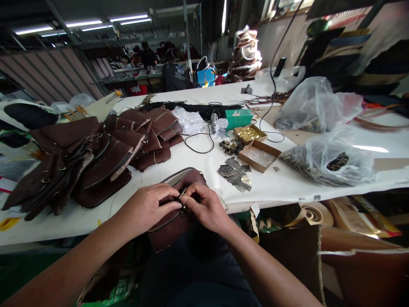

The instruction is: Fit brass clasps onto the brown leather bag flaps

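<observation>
A dark brown leather bag (174,234) with a zipper (162,224) along its edge rests at the table's front edge, partly over my lap. My left hand (155,207) is closed at the bag's upper edge, thumb and fingers pinching near the zipper's end. My right hand (204,204) pinches a small, thin metal piece (182,194) between thumb and finger, close to the left fingertips. What sits between the left fingers is hidden. The two hands almost touch over the bag.
Brown leather bag pieces (105,157) are heaped on the left. Right of centre lie flat grey metal plates (234,172), a box of gold-coloured fittings (251,133), a cardboard tray (260,155) and a green box (239,119). Plastic bags (332,157) stand further right; below is a large carton (364,264).
</observation>
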Available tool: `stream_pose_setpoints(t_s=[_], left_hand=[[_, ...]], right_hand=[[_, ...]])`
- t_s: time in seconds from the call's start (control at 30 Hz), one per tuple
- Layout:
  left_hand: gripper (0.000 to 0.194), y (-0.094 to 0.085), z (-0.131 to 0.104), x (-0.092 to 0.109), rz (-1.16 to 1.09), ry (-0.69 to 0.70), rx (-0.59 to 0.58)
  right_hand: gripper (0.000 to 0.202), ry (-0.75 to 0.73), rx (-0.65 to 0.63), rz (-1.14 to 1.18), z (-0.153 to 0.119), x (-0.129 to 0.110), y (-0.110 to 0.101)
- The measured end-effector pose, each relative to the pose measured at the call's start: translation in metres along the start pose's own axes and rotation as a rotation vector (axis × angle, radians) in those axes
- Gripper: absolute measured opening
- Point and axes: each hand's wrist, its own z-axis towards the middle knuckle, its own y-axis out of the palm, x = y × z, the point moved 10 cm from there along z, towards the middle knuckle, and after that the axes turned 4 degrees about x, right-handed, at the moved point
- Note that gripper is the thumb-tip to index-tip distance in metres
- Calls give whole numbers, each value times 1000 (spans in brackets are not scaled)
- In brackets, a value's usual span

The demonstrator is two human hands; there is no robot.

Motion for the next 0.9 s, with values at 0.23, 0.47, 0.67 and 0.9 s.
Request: stream_pose_setpoints(t_s=[0.23,0.47,0.67,0.9], left_hand=[[15,1,0,4,34,92,15],[12,0,-4,4,58,108,29],[18,1,-7,-13,1,-117,-5],[57,17,-15,-35,-347,-314,-167]], right_hand=[[21,-29,4,-35,-1,-3,2],[20,-23,3,-37,-1,-2,3],[22,2,-28,-31,0,-2,5],[23,36,-66,-22,-4,3,11]])
